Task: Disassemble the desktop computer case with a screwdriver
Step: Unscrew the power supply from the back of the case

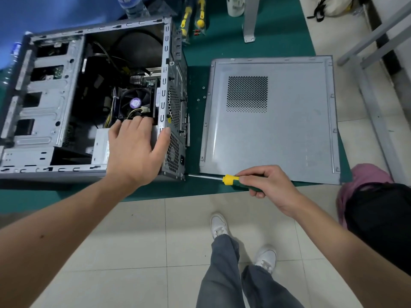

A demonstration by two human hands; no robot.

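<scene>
Green mat (195,192) covers the workbench, with pale floor tiles (133,241) filling the bottom of the frame. Sitting at left centre is the computer case (55,103), lying on its side and wide open, so you can see the black fan (135,101) and the wiring inside. Its removed side panel (289,134) lies flat on the mat just right of it, with a few loose screws (203,93) between them. Left hand (135,152) rests spread on the case's rear edge, fingers relaxed and thumb hooked over the frame. Right hand (269,183) is curled around the green-and-yellow screwdriver (231,180), tip poked against the case's lower rear corner. Upper middle, two packaged yellow tools (193,18).
</scene>
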